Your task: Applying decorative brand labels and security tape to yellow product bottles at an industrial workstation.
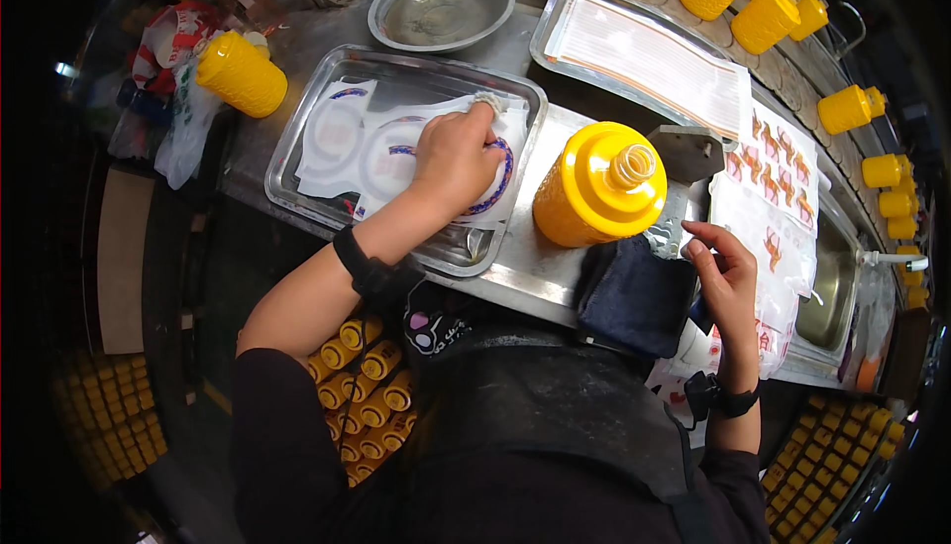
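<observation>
the steel tabletop runs across in front of you, its far edge curving away to the right. near its left end sits a shallow metal tray holding white round labels with blue and red rims. a second tray at the far edge carries a stack of striped sheets, and a round metal bowl stands at the far edge between the two trays. at the near edge, just right of the first tray, a big yellow bottle lies tilted with its open threaded neck towards you. a dark cloth hangs over the near edge, just below that bottle. sheets of orange-printed stickers spread along the right end.

your left hand lies palm down on the labels in the tray, fingers curled onto a small white wad pressed against the paper. your right hand hovers at the near edge beside the cloth, fingers loosely bent and gripping nothing you can see.

more yellow bottles line the far right edge, and one stands off the tray's far left corner.
</observation>
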Action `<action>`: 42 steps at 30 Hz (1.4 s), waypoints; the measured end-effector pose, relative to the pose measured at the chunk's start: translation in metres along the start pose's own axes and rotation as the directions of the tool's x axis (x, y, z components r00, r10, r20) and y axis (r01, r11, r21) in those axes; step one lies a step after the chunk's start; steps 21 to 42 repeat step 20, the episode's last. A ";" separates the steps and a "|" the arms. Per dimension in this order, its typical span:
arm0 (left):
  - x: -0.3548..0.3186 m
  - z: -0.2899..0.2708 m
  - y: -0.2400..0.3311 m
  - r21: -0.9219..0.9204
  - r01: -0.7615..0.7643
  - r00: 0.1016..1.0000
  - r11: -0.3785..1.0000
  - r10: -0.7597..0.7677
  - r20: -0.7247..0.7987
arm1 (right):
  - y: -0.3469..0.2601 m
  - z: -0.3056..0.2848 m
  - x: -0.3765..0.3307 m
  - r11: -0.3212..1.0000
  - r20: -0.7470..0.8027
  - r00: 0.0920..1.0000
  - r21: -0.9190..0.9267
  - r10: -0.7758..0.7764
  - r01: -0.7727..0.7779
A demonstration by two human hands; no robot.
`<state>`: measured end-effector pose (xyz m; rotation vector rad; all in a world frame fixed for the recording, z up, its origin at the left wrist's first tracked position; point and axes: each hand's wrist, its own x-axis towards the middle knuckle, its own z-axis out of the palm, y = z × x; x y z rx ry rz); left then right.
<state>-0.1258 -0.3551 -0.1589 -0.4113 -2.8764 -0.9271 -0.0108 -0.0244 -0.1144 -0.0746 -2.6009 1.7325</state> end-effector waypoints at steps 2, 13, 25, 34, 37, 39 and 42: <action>0.002 -0.001 -0.004 0.045 -0.085 0.989 0.995 0.090 -0.118 | -0.001 -0.002 0.002 1.000 0.006 1.000 -0.021 0.005 -0.005; 0.004 -0.015 0.007 0.028 -0.343 0.926 0.939 0.343 -0.158 | -0.030 -0.001 -0.004 0.998 0.004 0.999 -0.050 -0.032 0.033; -0.063 -0.080 0.062 -0.190 -0.355 0.934 0.915 0.339 -0.112 | -0.113 0.014 -0.019 0.913 0.266 0.922 -0.223 -0.280 0.342; -0.063 -0.080 0.062 -0.190 -0.355 0.934 0.915 0.339 -0.112 | -0.113 0.014 -0.019 0.913 0.266 0.922 -0.223 -0.280 0.342; -0.063 -0.080 0.062 -0.190 -0.355 0.934 0.915 0.339 -0.112 | -0.113 0.014 -0.019 0.913 0.266 0.922 -0.223 -0.280 0.342; -0.063 -0.080 0.062 -0.190 -0.355 0.934 0.915 0.339 -0.112 | -0.113 0.014 -0.019 0.913 0.266 0.922 -0.223 -0.280 0.342; -0.063 -0.080 0.062 -0.190 -0.355 0.934 0.915 0.339 -0.112 | -0.113 0.014 -0.019 0.913 0.266 0.922 -0.223 -0.280 0.342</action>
